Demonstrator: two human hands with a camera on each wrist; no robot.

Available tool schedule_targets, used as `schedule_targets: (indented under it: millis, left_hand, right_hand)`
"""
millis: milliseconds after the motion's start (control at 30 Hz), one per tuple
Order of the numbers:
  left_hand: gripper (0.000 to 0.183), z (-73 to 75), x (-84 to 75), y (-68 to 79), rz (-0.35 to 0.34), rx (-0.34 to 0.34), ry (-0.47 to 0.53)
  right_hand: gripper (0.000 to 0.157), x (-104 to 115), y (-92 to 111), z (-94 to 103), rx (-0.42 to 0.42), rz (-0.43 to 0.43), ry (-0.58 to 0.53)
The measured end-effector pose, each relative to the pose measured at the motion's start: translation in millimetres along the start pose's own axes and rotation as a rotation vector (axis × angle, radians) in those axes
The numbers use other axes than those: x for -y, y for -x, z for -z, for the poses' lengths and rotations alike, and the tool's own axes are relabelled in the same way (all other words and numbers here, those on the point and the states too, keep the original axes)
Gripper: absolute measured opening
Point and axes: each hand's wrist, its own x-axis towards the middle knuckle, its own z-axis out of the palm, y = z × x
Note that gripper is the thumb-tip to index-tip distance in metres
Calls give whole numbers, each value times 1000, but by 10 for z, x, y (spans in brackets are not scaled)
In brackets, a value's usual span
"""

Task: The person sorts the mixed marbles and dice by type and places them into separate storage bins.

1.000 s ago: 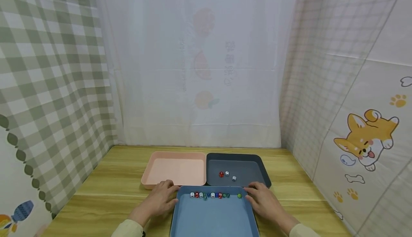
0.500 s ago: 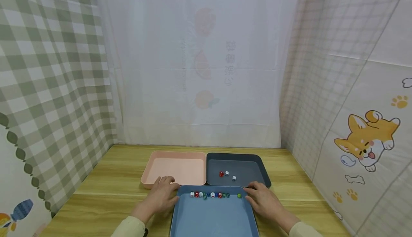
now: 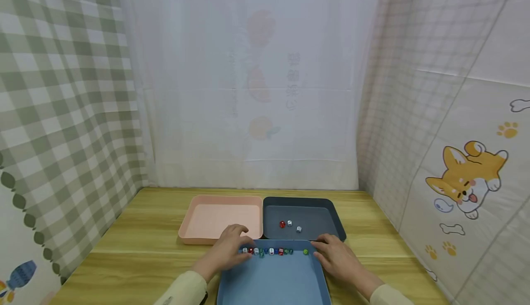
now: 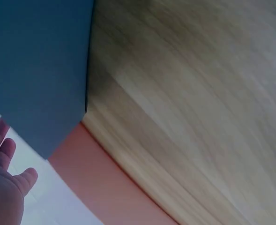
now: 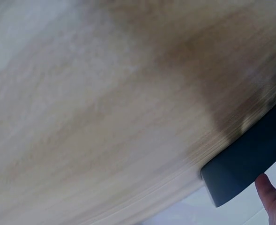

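Observation:
A blue tray lies nearest the person, with a row of small dice in white, red, blue and green along its far side. My left hand hovers over the tray's far left corner, fingers loosely bent and spread, close to the white die at the row's left end; nothing shows between its fingertips. The right hand rests at the far right corner, fingertips right at the rim, near a lime-green die that sits apart from the row.
Behind the blue tray, a pink tray stands on the left and a dark grey tray on the right. A red die and two white dice lie in the grey one. Wood-patterned tabletop extends to both sides.
The left hand has lifted off the blue tray's left edge and moved right, over the corner and the row's left end. The right hand and the dice stay where they were.

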Motion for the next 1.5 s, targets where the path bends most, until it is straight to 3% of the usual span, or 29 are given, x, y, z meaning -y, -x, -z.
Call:
schedule_targets:
  millis: [267,633,1067,1500]
  left_hand:
    - [15,-183,-13,-123,2,33,25]
    - [11,-320,4,-223,11,41,2]
    - [9,-355,8,-247,-36,23,-16]
    - [8,-344,-37,-252,0,72,-27]
  right_hand:
    - [28,-3,1,-32,-38,27,8]
    - [29,19,4,-5,-25,6,10]
    - [29,35,2,16,-4,-9,0]
    - [29,34,2,3,6,-26,10]
